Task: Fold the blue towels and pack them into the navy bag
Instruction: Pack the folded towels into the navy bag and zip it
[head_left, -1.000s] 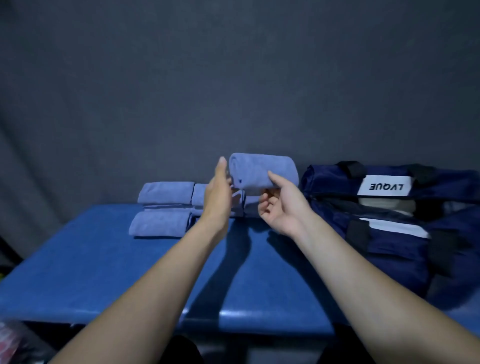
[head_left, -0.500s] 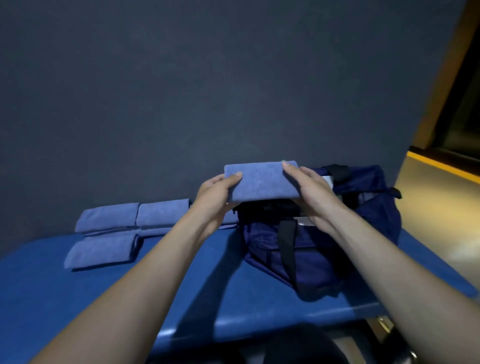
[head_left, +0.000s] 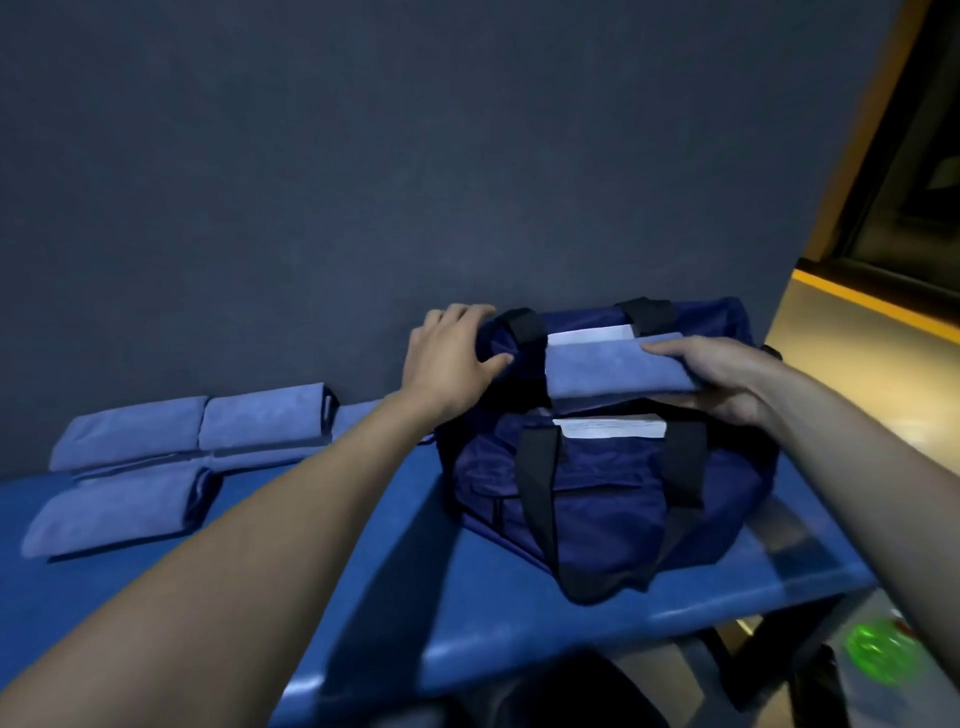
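Two bare forearms reach in from the near edge — no sleeves, watch or rings show. The left hand (head_left: 449, 358) and right hand (head_left: 727, 379) are ungloved — nails short.

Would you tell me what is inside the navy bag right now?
Only darkness shows in the navy bag; the folded towel in the right hand covers the opening, so contents cannot be seen.

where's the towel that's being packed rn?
Head view, right of centre: the folded blue towel is gripped by the right hand just above the navy bag opening, while the left hand holds the bag's far-left rim.
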